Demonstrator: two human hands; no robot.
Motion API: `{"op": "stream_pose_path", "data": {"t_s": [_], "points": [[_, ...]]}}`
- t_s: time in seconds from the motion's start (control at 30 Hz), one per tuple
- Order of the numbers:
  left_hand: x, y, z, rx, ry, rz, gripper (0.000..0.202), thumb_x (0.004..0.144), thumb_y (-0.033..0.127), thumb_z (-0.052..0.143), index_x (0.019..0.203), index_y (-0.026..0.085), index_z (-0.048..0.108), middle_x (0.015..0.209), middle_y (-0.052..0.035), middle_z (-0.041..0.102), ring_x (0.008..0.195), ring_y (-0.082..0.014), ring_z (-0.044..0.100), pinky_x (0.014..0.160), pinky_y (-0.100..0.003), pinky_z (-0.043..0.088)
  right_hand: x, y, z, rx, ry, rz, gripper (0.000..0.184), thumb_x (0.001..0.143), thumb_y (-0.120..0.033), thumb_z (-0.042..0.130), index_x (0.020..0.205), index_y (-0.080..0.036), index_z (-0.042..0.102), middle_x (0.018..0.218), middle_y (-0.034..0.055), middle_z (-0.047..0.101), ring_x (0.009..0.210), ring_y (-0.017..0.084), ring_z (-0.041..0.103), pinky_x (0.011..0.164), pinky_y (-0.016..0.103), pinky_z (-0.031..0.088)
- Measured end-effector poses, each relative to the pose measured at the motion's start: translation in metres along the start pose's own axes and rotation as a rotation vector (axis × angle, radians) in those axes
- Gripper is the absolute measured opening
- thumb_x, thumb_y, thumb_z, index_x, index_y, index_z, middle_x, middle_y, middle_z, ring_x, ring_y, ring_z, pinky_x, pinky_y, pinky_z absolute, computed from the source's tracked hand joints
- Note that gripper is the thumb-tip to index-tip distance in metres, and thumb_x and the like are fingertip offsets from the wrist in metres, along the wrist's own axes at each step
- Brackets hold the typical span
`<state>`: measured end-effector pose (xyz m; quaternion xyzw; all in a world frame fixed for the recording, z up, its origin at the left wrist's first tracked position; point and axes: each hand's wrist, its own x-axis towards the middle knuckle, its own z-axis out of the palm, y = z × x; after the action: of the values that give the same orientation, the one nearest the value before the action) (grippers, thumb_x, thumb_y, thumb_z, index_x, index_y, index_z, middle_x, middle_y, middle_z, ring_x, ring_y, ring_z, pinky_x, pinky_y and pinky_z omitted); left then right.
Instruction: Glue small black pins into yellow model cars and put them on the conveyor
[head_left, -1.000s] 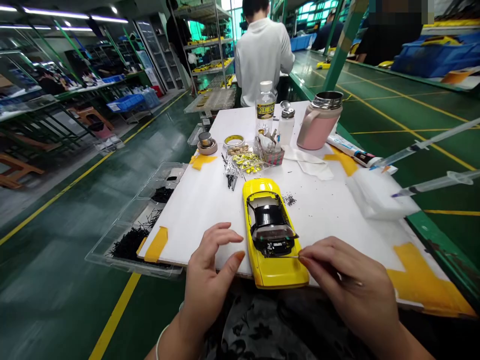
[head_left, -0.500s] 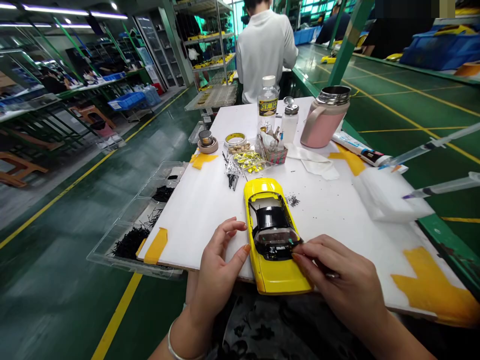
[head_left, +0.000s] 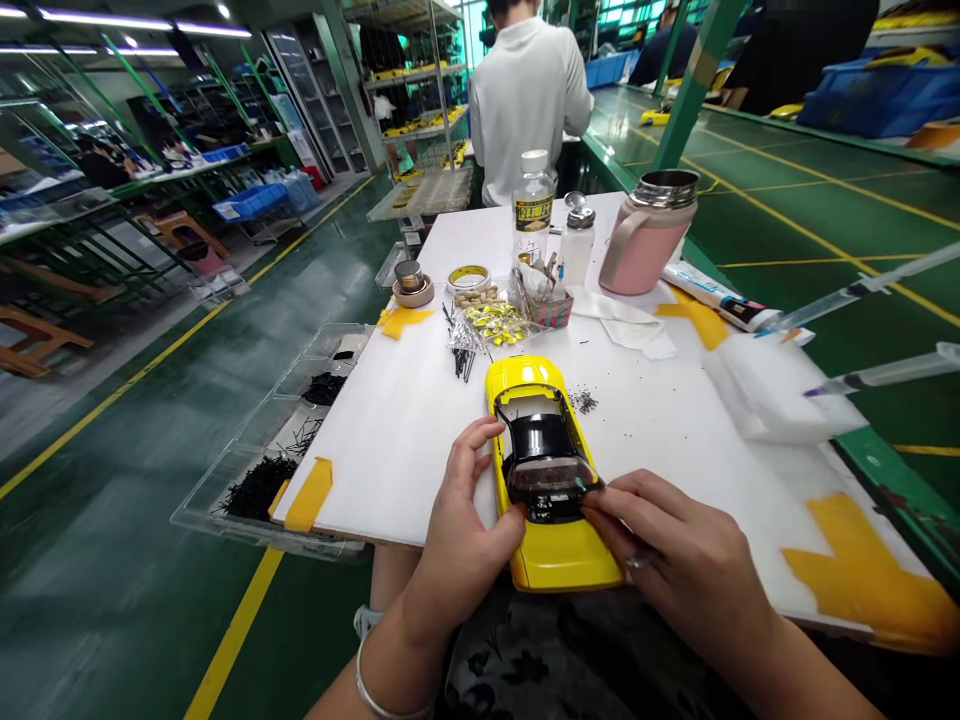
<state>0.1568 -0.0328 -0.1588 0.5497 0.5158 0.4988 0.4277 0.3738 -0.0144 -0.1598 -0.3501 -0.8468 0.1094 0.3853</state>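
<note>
Yellow model car [head_left: 541, 437]: at the near edge of the white board [head_left: 405, 440]. My left hand [head_left: 469, 540], wide, contacts its left side; my right hand [head_left: 682, 540] pinches narrowly at the clear window [head_left: 551, 473], contents I cannot tell.

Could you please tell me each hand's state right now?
Left hand: open, thumb and fingers at the yellow car.
Right hand: closed in a pinch; any held item indistinct.

The head camera looks forward and down.
</note>
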Motion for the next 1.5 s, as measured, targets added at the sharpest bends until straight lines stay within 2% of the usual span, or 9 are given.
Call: {"op": "stream_pose_path", "data": {"t_s": [0.33, 0.5, 0.77, 0.9, 1.03, 1.17, 1.27, 1.37, 1.5], "points": [[0.003, 0.0, 0.006, 0.014, 0.034, -0.004, 0.071, 0.073, 0.006, 0.06, 0.14, 0.027, 0.05, 0.155, -0.0075, 0.049, 0.147, -0.03, 0.045, 0.126, -0.048, 0.033, -0.002, 0.004, -0.019, -0.041, 0.052, 0.067, 0.016, 0.101, -0.01, 0.06, 0.11, -0.02, 0.069, 0.093, 0.0031, 0.067, 0.075, 0.013, 0.065, 0.068, 0.021, 0.052], [0.003, -0.003, 0.008, 0.0, 0.046, 0.011, 0.07, 0.073, 0.006, 0.06, 0.139, 0.026, 0.05, 0.155, -0.0079, 0.049, 0.146, -0.0298, 0.046, 0.126, -0.048, 0.033, -0.007, 0.002, -0.015, 0.015, -0.04, 0.013, 0.022, 0.103, -0.01, 0.056, 0.12, -0.019, 0.067, 0.097, 0.0052, 0.067, 0.08, 0.014, 0.067, 0.068, 0.022, 0.053], [0.001, -0.006, 0.004, -0.019, 0.013, 0.017, 0.07, 0.077, 0.007, 0.061, 0.143, 0.027, 0.047, 0.159, -0.0082, 0.044, 0.148, -0.0292, 0.043, 0.126, -0.048, 0.032, -0.006, 0.011, -0.017, -0.014, -0.129, -0.05, 0.019, 0.104, -0.016, 0.054, 0.114, -0.019, 0.07, 0.097, 0.0061, 0.068, 0.076, 0.014, 0.065, 0.063, 0.023, 0.049], [0.002, -0.006, 0.003, -0.013, 0.004, 0.011, 0.069, 0.076, 0.009, 0.063, 0.141, 0.028, 0.049, 0.16, -0.008, 0.042, 0.149, -0.0311, 0.042, 0.126, -0.05, 0.032, -0.002, 0.018, -0.018, -0.092, -0.165, -0.14, 0.029, 0.099, -0.009, 0.049, 0.114, -0.02, 0.071, 0.102, 0.008, 0.07, 0.081, 0.016, 0.066, 0.065, 0.024, 0.051], [0.001, -0.006, 0.002, -0.02, -0.006, 0.003, 0.066, 0.08, 0.012, 0.065, 0.141, 0.029, 0.048, 0.16, -0.0077, 0.042, 0.148, -0.0305, 0.044, 0.126, -0.049, 0.033, 0.002, 0.023, -0.021, -0.023, -0.206, -0.123, 0.03, 0.099, -0.009, 0.048, 0.114, -0.021, 0.071, 0.104, 0.0078, 0.069, 0.082, 0.016, 0.067, 0.068, 0.024, 0.052], [-0.001, -0.007, -0.002, -0.133, -0.032, -0.01, 0.064, 0.085, 0.018, 0.071, 0.143, 0.032, 0.048, 0.163, -0.005, 0.04, 0.151, -0.0261, 0.04, 0.126, -0.041, 0.034, 0.008, 0.038, -0.039, 0.105, 0.016, 0.019, 0.02, 0.106, -0.018, 0.051, 0.112, -0.021, 0.07, 0.101, 0.0059, 0.07, 0.087, 0.016, 0.068, 0.075, 0.025, 0.053], [-0.001, -0.008, -0.005, -0.329, 0.001, 0.045, 0.063, 0.086, 0.03, 0.075, 0.144, 0.032, 0.049, 0.163, -0.0039, 0.042, 0.156, -0.0243, 0.032, 0.124, -0.033, 0.036, 0.01, 0.055, -0.057, 0.029, 0.12, 0.222, 0.035, 0.111, -0.033, 0.04, 0.11, -0.021, 0.072, 0.098, 0.0065, 0.069, 0.087, 0.019, 0.067, 0.073, 0.029, 0.052], [0.003, -0.009, -0.003, -0.407, 0.085, -0.009, 0.05, 0.093, 0.039, 0.068, 0.14, 0.032, 0.054, 0.162, -0.0029, 0.045, 0.156, -0.0217, 0.032, 0.12, -0.028, 0.04, 0.007, 0.07, -0.072, -0.032, 0.002, 0.38, 0.049, 0.111, -0.046, 0.037, 0.098, -0.02, 0.076, 0.085, 0.0061, 0.068, 0.07, 0.019, 0.063, 0.059, 0.029, 0.049], [0.007, -0.012, 0.002, -0.359, 0.072, -0.07, 0.047, 0.09, 0.032, 0.076, 0.134, 0.034, 0.058, 0.159, -0.0022, 0.048, 0.152, -0.0226, 0.04, 0.117, -0.027, 0.045, 0.001, 0.08, -0.091, 0.134, -0.21, 0.55, 0.052, 0.103, -0.06, 0.052, 0.084, -0.018, 0.076, 0.077, 0.0055, 0.068, 0.051, 0.014, 0.057, 0.045, 0.026, 0.047]]}}
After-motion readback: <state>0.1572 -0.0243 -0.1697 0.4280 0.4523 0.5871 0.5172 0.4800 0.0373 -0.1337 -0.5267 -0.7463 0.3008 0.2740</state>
